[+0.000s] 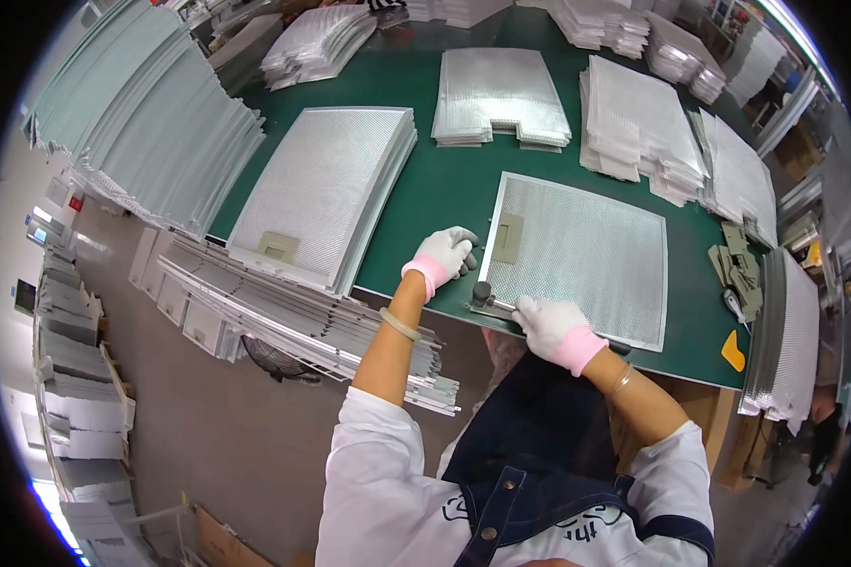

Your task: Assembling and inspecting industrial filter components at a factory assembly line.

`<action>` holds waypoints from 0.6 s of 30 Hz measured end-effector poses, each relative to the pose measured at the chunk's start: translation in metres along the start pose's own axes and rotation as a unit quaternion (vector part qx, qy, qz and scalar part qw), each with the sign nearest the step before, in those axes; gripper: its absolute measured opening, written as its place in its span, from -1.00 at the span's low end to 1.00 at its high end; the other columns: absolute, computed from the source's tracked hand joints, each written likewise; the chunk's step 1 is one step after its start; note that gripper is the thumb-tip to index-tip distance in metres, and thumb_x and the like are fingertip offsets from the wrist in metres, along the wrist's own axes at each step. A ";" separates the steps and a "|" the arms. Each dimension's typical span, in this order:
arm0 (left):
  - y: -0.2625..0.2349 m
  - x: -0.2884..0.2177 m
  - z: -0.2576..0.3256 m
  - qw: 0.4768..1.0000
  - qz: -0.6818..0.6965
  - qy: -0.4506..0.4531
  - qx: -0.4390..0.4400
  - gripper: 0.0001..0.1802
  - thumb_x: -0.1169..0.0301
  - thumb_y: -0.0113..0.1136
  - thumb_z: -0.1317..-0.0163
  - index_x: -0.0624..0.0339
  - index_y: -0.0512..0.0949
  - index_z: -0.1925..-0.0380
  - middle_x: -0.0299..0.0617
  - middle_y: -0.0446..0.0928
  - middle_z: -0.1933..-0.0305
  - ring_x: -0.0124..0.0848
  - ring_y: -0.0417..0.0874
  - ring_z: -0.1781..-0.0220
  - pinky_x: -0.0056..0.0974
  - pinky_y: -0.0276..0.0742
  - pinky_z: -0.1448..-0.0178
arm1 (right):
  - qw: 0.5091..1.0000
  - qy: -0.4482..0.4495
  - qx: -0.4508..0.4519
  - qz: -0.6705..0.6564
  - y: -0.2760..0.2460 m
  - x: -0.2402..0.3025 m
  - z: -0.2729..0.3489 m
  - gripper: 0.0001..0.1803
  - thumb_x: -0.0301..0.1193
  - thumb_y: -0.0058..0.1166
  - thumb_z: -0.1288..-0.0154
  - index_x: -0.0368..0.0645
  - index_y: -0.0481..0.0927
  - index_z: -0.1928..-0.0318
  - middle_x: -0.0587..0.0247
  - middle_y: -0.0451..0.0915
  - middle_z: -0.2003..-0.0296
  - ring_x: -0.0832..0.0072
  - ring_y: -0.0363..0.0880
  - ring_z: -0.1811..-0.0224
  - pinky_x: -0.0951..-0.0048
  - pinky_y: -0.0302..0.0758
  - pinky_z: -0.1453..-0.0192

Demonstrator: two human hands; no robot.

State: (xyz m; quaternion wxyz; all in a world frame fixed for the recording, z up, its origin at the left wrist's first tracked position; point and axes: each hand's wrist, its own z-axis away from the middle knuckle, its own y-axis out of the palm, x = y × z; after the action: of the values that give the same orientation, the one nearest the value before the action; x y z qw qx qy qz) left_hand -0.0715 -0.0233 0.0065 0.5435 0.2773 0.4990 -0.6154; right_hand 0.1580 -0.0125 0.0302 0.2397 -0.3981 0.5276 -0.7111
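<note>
A flat silver mesh filter panel [586,255] in a light metal frame lies on the green table in front of me, with a khaki rectangular plate [508,238] set in its left side. My right hand [550,328], in a white glove with a pink cuff, is closed around a thin metal rod [503,305] at the panel's near edge. Beside the rod, a black knob [482,290] stands on a metal piece at the near left corner. My left hand [446,253], gloved alike with grey fingertips, is curled just left of the panel; anything within its fingers is hidden.
Framed filter panels [326,189] are stacked on the left, with mesh sheets [496,90] and more sheet stacks [638,123] behind. Khaki plates [739,269], a screwdriver [734,304] and a yellow piece [733,351] lie at right. Panels [284,302] lie below the table's left edge.
</note>
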 end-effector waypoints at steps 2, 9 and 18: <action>-0.003 0.003 0.001 1.000 0.016 -0.010 0.004 -0.71 0.46 -0.16 -0.25 0.28 0.48 0.10 -0.19 0.58 0.44 -0.49 0.52 0.49 -0.38 0.49 0.36 | 1.000 -0.020 -0.015 -0.015 -0.006 0.004 0.001 -0.76 -0.23 -0.13 -0.32 -0.14 0.44 0.33 0.09 0.54 0.54 0.09 0.54 0.49 0.16 0.47 0.37; 0.001 -0.002 0.001 0.999 -0.006 -0.021 -0.041 -0.73 0.35 -0.06 -0.24 0.23 0.52 0.16 -0.15 0.60 0.42 -0.51 0.57 0.51 -0.39 0.50 0.35 | 0.998 0.005 0.058 -0.001 -0.015 0.000 -0.003 -0.69 -0.17 -0.21 -0.36 -0.16 0.42 0.30 0.07 0.54 0.53 0.08 0.55 0.47 0.14 0.47 0.40; 0.042 -0.005 0.007 0.942 -0.276 0.054 -0.183 -0.27 -0.04 0.27 0.08 0.09 0.37 -0.07 -0.06 0.57 0.10 -0.17 0.59 0.08 -0.18 0.48 0.02 | 0.979 0.176 -0.103 -0.024 -0.060 -0.071 -0.081 -0.66 -0.15 -0.29 -0.38 -0.15 0.40 0.19 -0.09 0.56 0.46 -0.01 0.54 0.40 0.07 0.46 0.28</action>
State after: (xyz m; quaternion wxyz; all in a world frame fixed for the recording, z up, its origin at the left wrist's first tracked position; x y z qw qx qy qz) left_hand -0.0293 -0.0238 0.0006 0.3659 0.0572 0.6882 -0.6239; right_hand 0.1368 0.1067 0.0543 0.0840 -0.3018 0.6222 -0.7175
